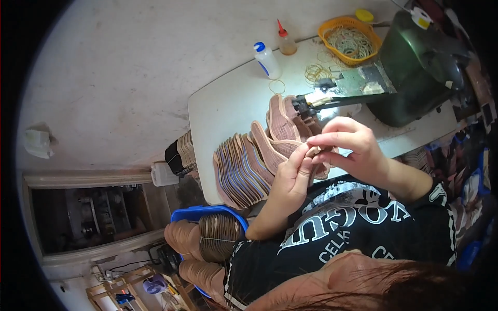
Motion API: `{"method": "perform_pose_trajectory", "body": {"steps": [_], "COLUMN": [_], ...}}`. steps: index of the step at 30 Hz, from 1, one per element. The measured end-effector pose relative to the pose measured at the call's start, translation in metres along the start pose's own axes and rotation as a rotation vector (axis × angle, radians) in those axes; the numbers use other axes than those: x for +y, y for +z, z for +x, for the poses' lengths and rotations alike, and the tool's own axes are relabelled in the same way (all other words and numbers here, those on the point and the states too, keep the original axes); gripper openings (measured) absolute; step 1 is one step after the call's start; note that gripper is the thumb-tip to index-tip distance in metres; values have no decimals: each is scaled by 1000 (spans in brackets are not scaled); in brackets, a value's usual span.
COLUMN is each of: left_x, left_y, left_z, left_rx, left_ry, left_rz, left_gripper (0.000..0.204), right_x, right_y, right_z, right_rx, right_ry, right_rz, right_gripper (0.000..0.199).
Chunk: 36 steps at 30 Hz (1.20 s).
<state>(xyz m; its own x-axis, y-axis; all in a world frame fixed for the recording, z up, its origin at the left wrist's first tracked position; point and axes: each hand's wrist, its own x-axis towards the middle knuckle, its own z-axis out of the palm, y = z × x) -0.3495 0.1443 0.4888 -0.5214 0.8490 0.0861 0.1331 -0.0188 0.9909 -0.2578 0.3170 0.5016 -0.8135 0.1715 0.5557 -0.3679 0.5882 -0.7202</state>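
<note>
1 tan piece [313, 151] between left fingers [297, 158] and right fingers [332, 139], partly hidden.

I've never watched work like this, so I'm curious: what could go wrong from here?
The left fingers and right fingers pinch a tan piece close to the green machine; if it started, a finger might get hurt.
The leaning row of insole-shaped pieces sits beside the left forearm, near the edge of the table; a bump could topple some.
</note>
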Motion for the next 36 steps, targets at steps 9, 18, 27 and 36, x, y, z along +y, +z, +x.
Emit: {"method": "perform_pose_trajectory", "body": {"steps": [9, 18, 27, 36], "left_x": [-47, -53, -75, -69], "left_y": [-43, -87, -110, -112], "left_z": [-17, -35, -48, -38], "left_rx": [-181, 98, 301, 479], "left_ry": [-171, -232, -252, -11], "left_rz": [-314, -584, -871, -962], "left_gripper": [41, 41, 35, 32], "right_x": [-7, -5, 194, 265], "right_y": [10, 74, 37, 45], "right_z": [77, 153, 240, 225], "right_rx": [-999, -1023, -701, -573], "right_ry": [-447, -45, 949, 671], "right_rz": [-689, -457, -757, -161], "right_gripper": [13, 16, 55, 83]}}
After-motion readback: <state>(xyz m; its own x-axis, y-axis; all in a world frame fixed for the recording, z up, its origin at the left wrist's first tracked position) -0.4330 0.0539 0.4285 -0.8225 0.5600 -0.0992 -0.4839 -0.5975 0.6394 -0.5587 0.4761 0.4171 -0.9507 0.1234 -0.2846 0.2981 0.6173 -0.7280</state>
